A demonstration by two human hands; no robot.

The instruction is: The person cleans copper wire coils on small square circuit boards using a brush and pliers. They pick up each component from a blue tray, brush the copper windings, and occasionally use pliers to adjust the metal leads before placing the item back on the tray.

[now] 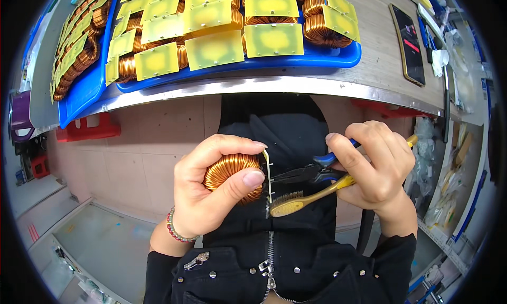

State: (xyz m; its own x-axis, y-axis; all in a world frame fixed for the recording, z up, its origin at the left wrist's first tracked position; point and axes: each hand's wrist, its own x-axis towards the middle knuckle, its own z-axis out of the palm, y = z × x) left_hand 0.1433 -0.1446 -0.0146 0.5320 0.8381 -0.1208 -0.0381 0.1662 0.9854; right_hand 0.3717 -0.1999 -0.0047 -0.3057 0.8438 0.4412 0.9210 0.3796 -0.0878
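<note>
My left hand (pixel 203 190) is closed round a copper-wound toroidal coil (pixel 231 173), held in front of my dark jacket. A thin yellow board (pixel 268 169) is on the coil's right face, seen nearly edge-on, with short pins sticking out to the right. My right hand (pixel 377 164) grips blue-handled pliers (pixel 311 172) and, along with them, a yellow-handled brush (pixel 296 202). The pliers' dark jaws point left at the pins; whether they touch is hard to make out. Just below the jaws, the brush's bristles lie close to the board's lower end.
Beyond my hands, a blue tray (pixel 332 57) on the bench holds several coils with yellow boards, and a second blue tray (pixel 79 103) stands left. A phone (pixel 407 45) lies at the right. Red stools (pixel 87 129) sit under the metal-edged bench (pixel 253 86).
</note>
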